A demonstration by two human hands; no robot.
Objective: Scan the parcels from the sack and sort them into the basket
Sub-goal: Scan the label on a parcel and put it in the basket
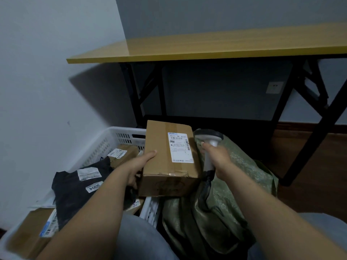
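Now, basket (120, 130): white, on your left, parcels (75, 188) lying in it.
Sack (234, 184): green, slumped on your right, beside the basket.
Box (159, 147): your left hand (139, 166) grips its left edge, above the basket's right rim.
Scanner (210, 137): your right hand (217, 158) wrapped round its handle, just right of the box.
Label (180, 147): faces up; swing the scanner head onto it, box steady.

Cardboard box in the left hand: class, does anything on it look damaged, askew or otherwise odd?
Yes, slightly. On the cardboard box, gripped by the left hand, the clear tape at the near top edge is wrinkled and ragged. The shipping label looks flat and intact.
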